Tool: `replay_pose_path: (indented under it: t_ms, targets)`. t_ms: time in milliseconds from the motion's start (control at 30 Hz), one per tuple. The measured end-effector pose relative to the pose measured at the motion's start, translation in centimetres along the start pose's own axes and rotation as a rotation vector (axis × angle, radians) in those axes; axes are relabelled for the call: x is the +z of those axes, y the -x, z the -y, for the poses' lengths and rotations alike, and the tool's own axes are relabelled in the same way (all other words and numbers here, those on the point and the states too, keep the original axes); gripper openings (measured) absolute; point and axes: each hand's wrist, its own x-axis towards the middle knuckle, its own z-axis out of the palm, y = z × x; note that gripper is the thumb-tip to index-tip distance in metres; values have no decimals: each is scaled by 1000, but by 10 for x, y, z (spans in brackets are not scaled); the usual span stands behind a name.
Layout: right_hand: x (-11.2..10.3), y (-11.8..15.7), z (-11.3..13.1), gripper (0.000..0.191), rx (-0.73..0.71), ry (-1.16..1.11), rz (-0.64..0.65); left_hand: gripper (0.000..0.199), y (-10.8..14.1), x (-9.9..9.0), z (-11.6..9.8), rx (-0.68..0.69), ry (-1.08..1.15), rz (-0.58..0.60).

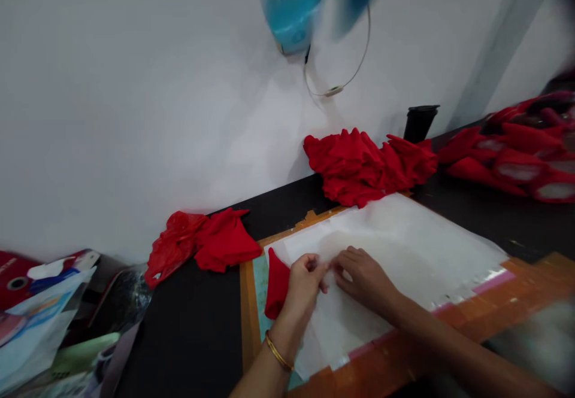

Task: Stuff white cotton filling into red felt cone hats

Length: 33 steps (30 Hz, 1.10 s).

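My left hand [306, 283] and my right hand [365, 278] meet over a white sheet [404, 236]. The fingers of both are closed in pinches, with the fingertips close together. Whatever lies between them is too small or too pale to make out. A red cloth piece [276, 284] lies beside my left hand, partly hidden behind it, on the left edge of the sheet. Brown tape [485, 314] runs along the near edge of the sheet.
Behind the sheet sits a heap of red cloth [359, 164], with a black cup [421, 124] behind it. More red pieces [516, 152] pile up at right. Red cloth [227, 239] and a red plastic bag [173, 245] lie left. A fan [296, 15] hangs on the wall.
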Motion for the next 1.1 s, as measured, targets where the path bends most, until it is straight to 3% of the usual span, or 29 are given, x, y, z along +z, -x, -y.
replay_pose_path:
  t_ms: [200, 300, 433, 533, 633, 733, 867, 1000, 1100]
  targets:
    - [-3, -1, -22, 15, 37, -4, 92, 39, 1, -25, -3, -37, -70, 2]
    - [-8, 3, -22, 11, 34, -101, 128, 50, 4, -28, -5, -18, -148, -14]
    - [-18, 5, -31, 17, 125, -252, 52, 84, 8, -27, -10, 278, -485, -104]
    - [-24, -1, -49, 22, 171, -280, -43, 91, 1, -26, -15, 427, -683, -60]
    - [-18, -13, -63, 39, 131, -250, -29, 74, -13, -21, -15, 442, -811, 71]
    - [-2, -28, -63, 57, -14, -206, 132, 42, -23, -14, -12, 459, -907, 167]
    - [13, -38, -60, 39, -69, -150, 317, 24, -24, -17, -9, 467, -948, 122]
    - [7, -34, -69, 26, 26, -130, 285, 22, -22, -35, -12, 450, -934, 47]
    - [-4, -26, -75, 31, 62, -156, 270, 27, -18, -43, -15, 464, -902, 63]
